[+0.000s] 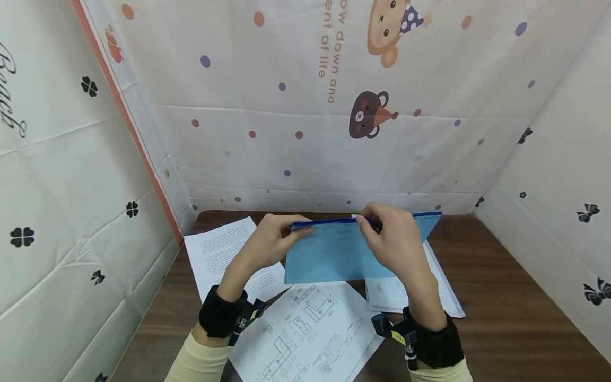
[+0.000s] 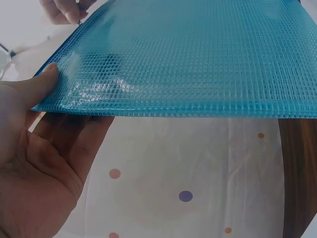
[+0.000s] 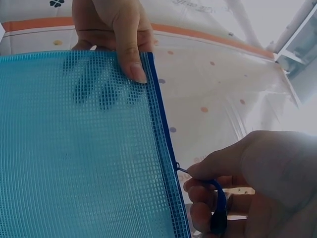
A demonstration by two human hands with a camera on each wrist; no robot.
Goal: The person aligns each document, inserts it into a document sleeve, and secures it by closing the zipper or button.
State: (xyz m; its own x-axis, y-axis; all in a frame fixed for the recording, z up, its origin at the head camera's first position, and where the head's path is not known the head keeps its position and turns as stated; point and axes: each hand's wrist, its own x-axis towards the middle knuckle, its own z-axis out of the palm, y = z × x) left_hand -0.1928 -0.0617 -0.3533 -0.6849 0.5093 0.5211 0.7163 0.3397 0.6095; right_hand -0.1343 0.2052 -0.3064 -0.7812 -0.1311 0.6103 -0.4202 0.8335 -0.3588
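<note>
Blue mesh zip pouch [image 1: 336,252] is held upright above the table [image 1: 501,297], between both hands. Its left top corner is pinched by the left hand [image 1: 272,241], thumb on the front. The zipper pull [image 3: 218,208] on the dark blue top edge is gripped by the right hand [image 1: 393,241]. Printed sheets [image 1: 310,329] lie underneath.

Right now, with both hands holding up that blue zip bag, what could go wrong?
1. The left hand only pinches one corner of the blue mesh pouch, so a hard tug on the zipper might pull it loose.
2. The right hand pinches the zipper pull; if it drags sideways, the zip might jam.
3. The pouch hangs over the loose papers on the table, so a slip could scatter them.
</note>
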